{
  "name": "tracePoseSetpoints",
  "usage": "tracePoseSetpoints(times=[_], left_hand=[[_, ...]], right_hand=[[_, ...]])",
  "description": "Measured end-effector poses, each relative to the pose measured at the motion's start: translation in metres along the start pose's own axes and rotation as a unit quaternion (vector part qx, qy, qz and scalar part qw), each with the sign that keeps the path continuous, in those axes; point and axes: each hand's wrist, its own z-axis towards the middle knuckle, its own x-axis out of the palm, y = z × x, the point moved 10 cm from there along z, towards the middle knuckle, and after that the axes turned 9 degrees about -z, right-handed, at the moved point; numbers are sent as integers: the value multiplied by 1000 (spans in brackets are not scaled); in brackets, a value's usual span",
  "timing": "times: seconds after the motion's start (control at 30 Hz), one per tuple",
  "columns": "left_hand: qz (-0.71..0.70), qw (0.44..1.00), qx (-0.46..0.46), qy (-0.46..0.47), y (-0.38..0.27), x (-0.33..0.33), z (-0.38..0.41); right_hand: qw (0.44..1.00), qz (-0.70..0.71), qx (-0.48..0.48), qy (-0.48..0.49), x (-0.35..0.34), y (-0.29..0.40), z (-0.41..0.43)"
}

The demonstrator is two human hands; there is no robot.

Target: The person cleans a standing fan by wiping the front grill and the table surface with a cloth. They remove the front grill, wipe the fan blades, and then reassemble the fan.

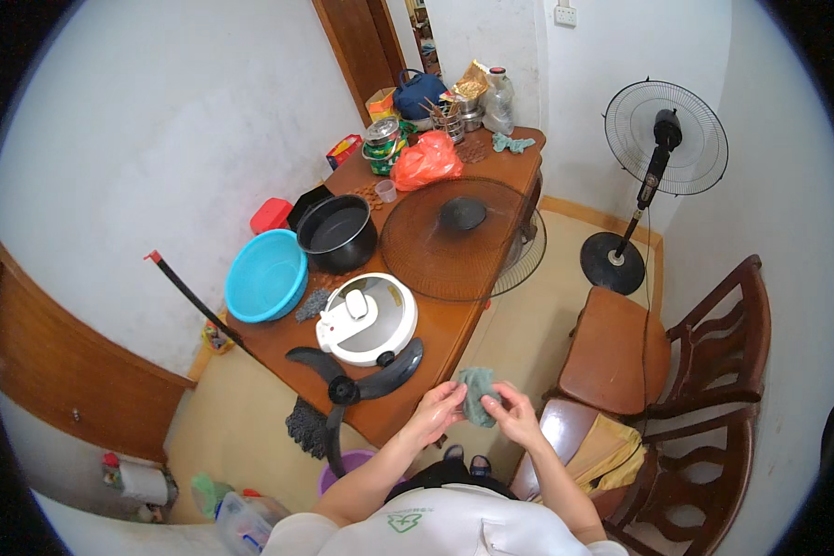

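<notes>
My left hand [439, 413] and my right hand [514, 413] hold a folded grey-green cloth [478, 397] between them, in front of my body. Beyond the table's near corner lies a black three-bladed fan blade [343, 390], partly over the edge. Behind it rests a white lid with a handle [368, 318], like a cooker's. A round wire fan grille [431, 257] with a dark centre reaches past the table's right edge. A black pot [337, 233] and a blue plastic basin [266, 276] stand at the left side.
A pedestal fan [660, 146] without visible blades stands by the back wall. Two wooden chairs [615, 347] are close on my right, one bearing a yellow cloth [608, 455]. A purple basin [351, 467] sits on the floor below the table. A red plastic bag [427, 161] lies farther back.
</notes>
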Motion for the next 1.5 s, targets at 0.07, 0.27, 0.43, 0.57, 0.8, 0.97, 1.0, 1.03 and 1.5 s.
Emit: tracePoseSetpoints(times=[0.07, 0.27, 0.43, 0.57, 0.8, 0.97, 1.0, 1.03, 1.5], left_hand=[[3, 1000, 14, -28, -3, 0, 27], [-142, 987, -46, -66, -11, 26, 99], [-229, 970, -55, -64, -37, 7, 171], [-127, 990, 37, -58, -90, -3, 207], [-15, 962, 189, -195, -184, -30, 203], [-43, 941, 230, -245, -201, -44, 204], [-102, 941, 228, -229, -202, -43, 208], [-162, 937, 226, -211, -204, -41, 213], [-120, 824, 510, -217, -320, 16, 200]], right_hand=[[991, 24, 70, -111, -48, -20, 9], [927, 210, 224, -215, -116, -83, 31], [936, 247, 247, -45, -126, -95, 91], [977, 71, 199, 37, -141, -61, 159], [976, -169, 54, 124, -173, -12, 258], [974, -208, -43, 77, -183, 26, 321], [981, -173, -33, 78, -184, 22, 334], [987, -137, -23, 80, -184, 17, 346], [939, 187, 166, 235, -154, 12, 453]])
